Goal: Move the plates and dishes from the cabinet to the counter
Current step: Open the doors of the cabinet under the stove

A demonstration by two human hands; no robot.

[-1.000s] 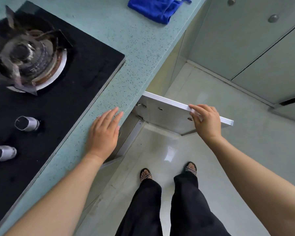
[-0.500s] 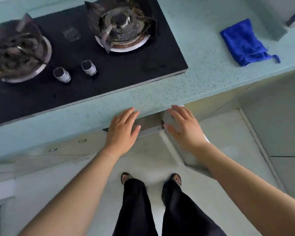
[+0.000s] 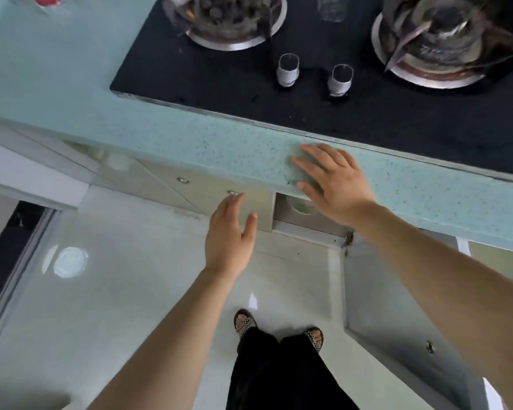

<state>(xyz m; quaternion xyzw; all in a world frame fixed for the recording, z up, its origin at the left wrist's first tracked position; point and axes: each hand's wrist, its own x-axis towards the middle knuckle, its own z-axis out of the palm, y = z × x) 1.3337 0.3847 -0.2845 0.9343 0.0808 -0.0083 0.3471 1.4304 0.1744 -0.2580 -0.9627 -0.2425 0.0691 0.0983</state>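
Fingers [image 3: 320,155] rest flat on counter [image 3: 205,149] before stove [image 3: 219,78].

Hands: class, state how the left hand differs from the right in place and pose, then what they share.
The left hand is by the closed pale cabinet door; the right hand lies on the speckled green counter edge. Left hand fingers lie together; right hand fingers spread. Both are open, empty.

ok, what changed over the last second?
Right hand let go of the cabinet door, now wide open, and lies flat on the counter edge. Left hand left the counter and dropped before the neighbouring closed door. Unchanged: both hands carry nothing.
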